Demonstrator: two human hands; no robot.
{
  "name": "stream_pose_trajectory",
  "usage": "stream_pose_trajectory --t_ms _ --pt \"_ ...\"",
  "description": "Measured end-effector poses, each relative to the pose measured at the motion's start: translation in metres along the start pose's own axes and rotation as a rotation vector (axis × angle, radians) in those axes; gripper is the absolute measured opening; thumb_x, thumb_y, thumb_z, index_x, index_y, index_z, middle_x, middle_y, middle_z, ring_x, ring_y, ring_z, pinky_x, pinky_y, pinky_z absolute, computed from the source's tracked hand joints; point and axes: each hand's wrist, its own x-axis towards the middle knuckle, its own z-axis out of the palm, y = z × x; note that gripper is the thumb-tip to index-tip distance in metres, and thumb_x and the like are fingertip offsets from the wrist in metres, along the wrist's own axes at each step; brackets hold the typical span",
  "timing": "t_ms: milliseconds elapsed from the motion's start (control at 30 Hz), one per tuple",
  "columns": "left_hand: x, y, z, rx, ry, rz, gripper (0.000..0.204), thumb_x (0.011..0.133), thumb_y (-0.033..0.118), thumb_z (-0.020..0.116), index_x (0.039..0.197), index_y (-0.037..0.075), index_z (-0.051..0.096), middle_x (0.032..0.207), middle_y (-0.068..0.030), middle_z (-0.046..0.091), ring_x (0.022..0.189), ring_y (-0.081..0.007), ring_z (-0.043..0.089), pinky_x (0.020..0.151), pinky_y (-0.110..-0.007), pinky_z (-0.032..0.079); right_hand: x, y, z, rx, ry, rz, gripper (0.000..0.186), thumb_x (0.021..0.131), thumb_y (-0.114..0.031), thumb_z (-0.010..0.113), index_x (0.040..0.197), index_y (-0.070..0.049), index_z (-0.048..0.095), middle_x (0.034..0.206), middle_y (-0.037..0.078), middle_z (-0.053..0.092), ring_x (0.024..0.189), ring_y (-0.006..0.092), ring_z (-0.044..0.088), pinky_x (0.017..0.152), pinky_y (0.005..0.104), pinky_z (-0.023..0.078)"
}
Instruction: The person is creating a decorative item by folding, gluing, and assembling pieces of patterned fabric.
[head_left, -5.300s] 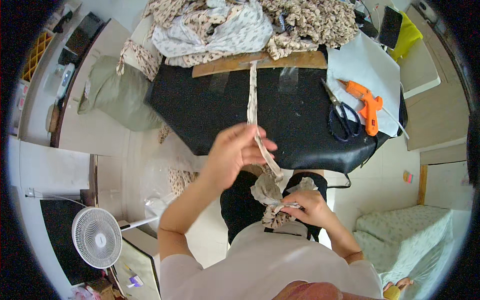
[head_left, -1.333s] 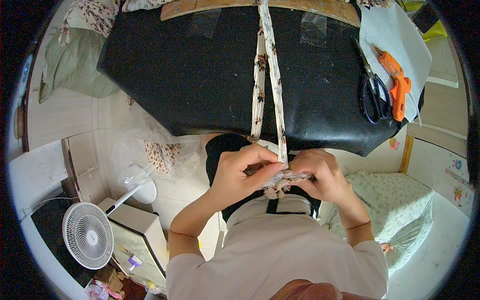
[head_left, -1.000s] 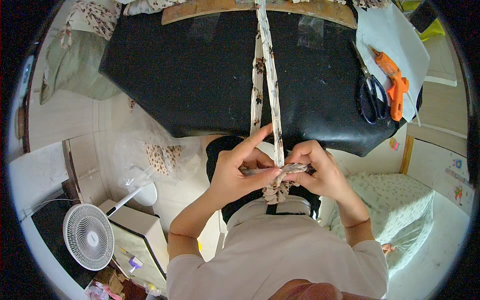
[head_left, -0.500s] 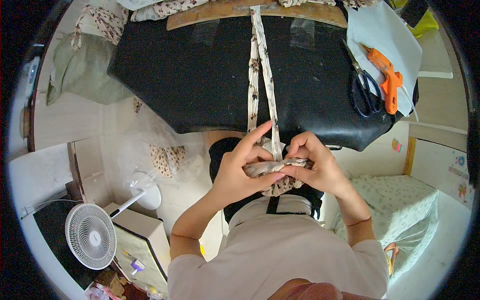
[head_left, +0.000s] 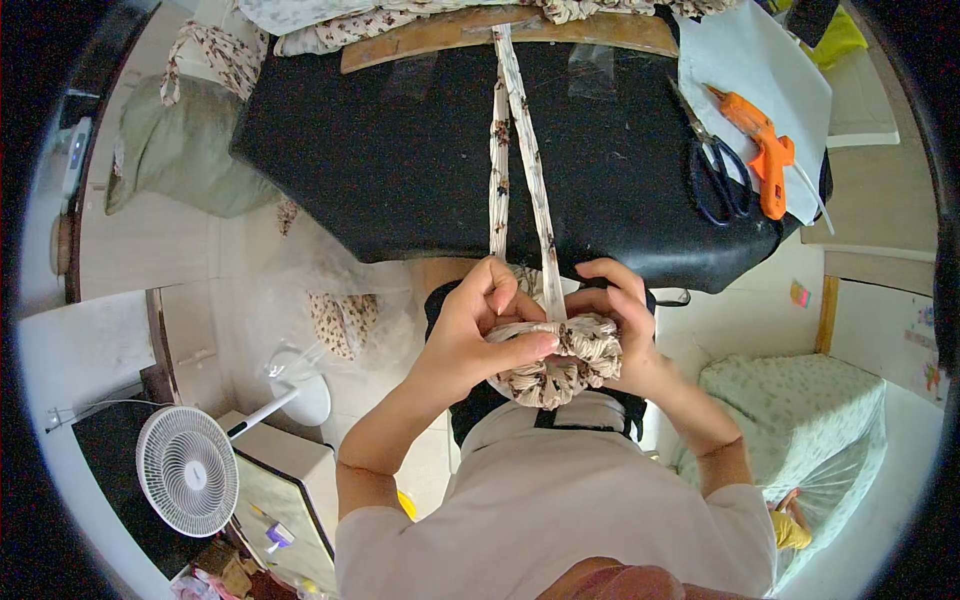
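My left hand and my right hand hold a gathered bundle of cream fabric with a dark flower print just in front of my chest. Two narrow strips of the same printed fabric run from the bundle up over the black table top to a wooden board at the far edge. My left fingers pinch the bundle's left side and my right fingers curl round its right end.
Black scissors and an orange glue gun lie on white paper at the table's right. More printed cloth is heaped at the back. A white fan stands on the floor lower left; a green cushion lies left.
Five seconds ago my left hand held one strip up, apart from the right. Since then both hands have come together on the gathered bundle, and my left fingers have closed down onto it.
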Motion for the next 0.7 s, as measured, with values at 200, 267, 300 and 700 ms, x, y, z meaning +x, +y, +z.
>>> stream_pose_trajectory --t_ms 200,267,300,700 --pt "0.005 0.006 -0.004 0.081 -0.055 -0.036 0.047 0.073 0.005 0.076 0.083 0.011 0.031 0.080 -0.0071 0.059 0.076 -0.0076 0.054 0.069 -0.022 0.044 0.033 -0.025 -0.009 -0.424 -0.006 -0.382 0.039 0.061 -0.017 0.079 0.098 -0.014 0.066 0.109 0.012 0.059 0.082 0.0231 0.065 0.063 0.0295 0.055" --pt "0.006 0.009 -0.005 0.109 -0.070 -0.059 0.046 0.073 0.005 0.077 0.083 0.011 0.032 0.080 -0.0067 0.059 0.076 -0.0072 0.053 0.069 -0.022 0.043 0.035 -0.029 -0.018 -0.617 -0.131 -0.492 0.034 0.063 -0.016 0.071 0.097 -0.014 0.066 0.108 0.007 0.060 0.078 0.0184 0.063 0.060 0.0266 0.053" --pt "0.007 0.009 -0.006 0.117 -0.091 -0.039 0.045 0.074 0.006 0.076 0.083 0.011 0.032 0.079 -0.0062 0.058 0.075 -0.0071 0.053 0.068 -0.022 0.043 0.035 -0.028 -0.021 -0.620 -0.130 -0.494 0.034 0.063 -0.016 0.071 0.097 -0.014 0.066 0.108 0.007 0.060 0.078 0.0184 0.063 0.060 0.0266 0.053" --pt "0.003 -0.005 -0.012 0.472 -0.102 0.210 0.040 0.078 0.022 0.075 0.102 0.008 0.046 0.082 -0.0087 0.061 0.075 -0.0164 0.061 0.063 -0.027 0.049 0.047 -0.017 -0.034 -0.611 -0.169 -0.620 0.028 0.068 -0.017 0.064 0.093 -0.004 0.066 0.094 0.008 0.063 0.075 0.0178 0.064 0.059 0.0261 0.055"
